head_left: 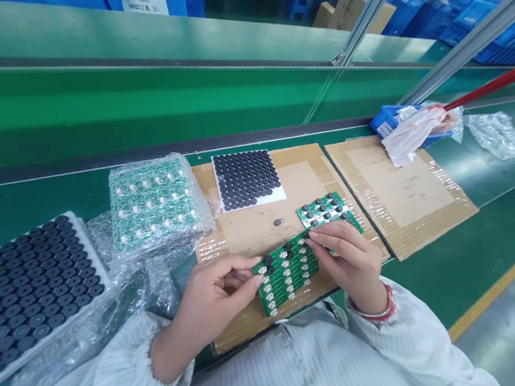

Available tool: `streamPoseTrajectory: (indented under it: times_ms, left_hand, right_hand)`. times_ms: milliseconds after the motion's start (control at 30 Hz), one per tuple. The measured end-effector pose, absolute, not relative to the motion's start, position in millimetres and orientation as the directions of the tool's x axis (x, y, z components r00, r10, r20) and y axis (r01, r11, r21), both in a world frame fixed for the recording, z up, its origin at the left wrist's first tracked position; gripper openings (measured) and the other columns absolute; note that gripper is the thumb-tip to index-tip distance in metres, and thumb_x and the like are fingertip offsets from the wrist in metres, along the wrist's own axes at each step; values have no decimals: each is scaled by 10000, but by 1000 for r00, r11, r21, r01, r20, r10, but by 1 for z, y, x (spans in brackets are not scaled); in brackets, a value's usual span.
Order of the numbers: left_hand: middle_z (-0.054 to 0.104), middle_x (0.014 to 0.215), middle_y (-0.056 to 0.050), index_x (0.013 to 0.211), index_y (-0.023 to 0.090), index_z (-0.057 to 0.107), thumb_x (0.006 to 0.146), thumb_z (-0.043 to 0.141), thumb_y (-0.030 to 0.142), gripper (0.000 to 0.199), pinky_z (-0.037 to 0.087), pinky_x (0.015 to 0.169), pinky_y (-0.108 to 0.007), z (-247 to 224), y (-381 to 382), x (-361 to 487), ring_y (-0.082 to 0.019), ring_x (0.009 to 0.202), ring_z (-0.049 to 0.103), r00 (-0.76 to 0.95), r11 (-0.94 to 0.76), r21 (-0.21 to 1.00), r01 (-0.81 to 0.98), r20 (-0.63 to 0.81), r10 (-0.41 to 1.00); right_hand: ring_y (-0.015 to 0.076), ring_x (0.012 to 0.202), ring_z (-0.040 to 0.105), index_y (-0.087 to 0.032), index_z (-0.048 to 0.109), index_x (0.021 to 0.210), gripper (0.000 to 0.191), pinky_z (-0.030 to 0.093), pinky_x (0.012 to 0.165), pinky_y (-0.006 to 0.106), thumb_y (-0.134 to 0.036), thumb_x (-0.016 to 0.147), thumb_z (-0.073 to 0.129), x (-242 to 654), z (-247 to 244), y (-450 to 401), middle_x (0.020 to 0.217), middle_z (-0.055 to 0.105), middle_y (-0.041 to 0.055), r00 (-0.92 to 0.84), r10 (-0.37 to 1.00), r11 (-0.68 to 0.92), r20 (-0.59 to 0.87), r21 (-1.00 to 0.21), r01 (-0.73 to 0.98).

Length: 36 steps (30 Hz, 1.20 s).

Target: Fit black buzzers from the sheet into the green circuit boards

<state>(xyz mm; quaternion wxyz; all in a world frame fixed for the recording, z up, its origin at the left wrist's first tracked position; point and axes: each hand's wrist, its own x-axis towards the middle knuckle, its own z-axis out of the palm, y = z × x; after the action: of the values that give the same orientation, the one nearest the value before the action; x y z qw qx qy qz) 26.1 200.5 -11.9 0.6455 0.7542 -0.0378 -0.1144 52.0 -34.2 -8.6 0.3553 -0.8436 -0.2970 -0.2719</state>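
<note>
My left hand point(217, 297) and my right hand point(347, 260) both grip a green circuit board panel point(287, 272) at its edges, holding it just above a cardboard sheet point(261, 218). Black round components sit in a few spots on the panel, near my fingertips. Just beyond my right hand lies a second green panel point(328, 213) fitted with black components. Two loose black components point(278, 221) rest on the cardboard. Farther back, more black discs stand in rows on a white backing sheet point(248, 179). My fingers hide parts of the held panel.
To the left are a plastic-wrapped stack of green boards point(155, 202) and a white tray of black discs point(25, 292). To the right are a second cardboard sheet point(402, 190), a blue object under white cloth point(410, 131), and bubble wrap point(500, 134).
</note>
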Motion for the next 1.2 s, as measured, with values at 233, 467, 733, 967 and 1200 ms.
streamPoseTrajectory:
  times_ms: [233,467,733,967,1200]
  left_hand:
    - [687,653,-42,895,153,714,714,658,277,226,530,523,-213,-9,201,25,-142,572,643,968,-188,976,107,-146,-205]
    - [711,719,-50,911,163,712,722,659,282,229,563,590,-228,-12,201,25,-155,623,674,959,-170,977,129,-167,-230]
    - [718,754,-57,902,158,710,735,651,270,210,575,604,-232,-12,202,24,-156,640,681,962,-179,979,97,-139,-236]
    - [709,718,-30,898,166,709,737,646,232,185,564,577,-201,-10,201,24,-129,616,666,964,-170,985,44,-86,-250]
    - [690,669,-11,891,186,712,734,640,199,173,527,504,-172,-9,202,23,-106,553,630,965,-171,985,-31,-16,-263]
  right_hand:
    - [205,816,622,-247,627,1077,329,558,703,387,-26,834,613,51,-9,-33,937,648,47,679,291,-581,673,-440,685]
    - [205,818,622,-248,622,1091,374,559,685,380,1,813,630,49,-13,-29,939,647,49,674,264,-567,690,-454,687]
    - [207,818,616,-247,619,1107,418,547,674,386,25,790,646,47,-18,-29,943,642,50,650,218,-572,727,-445,689]
    - [211,830,609,-232,624,1109,426,538,683,391,41,782,647,46,-20,-30,951,643,59,634,223,-576,740,-425,699]
    - [217,843,607,-184,629,1106,421,535,694,397,64,766,648,46,-20,-33,966,642,78,613,261,-571,746,-393,721]
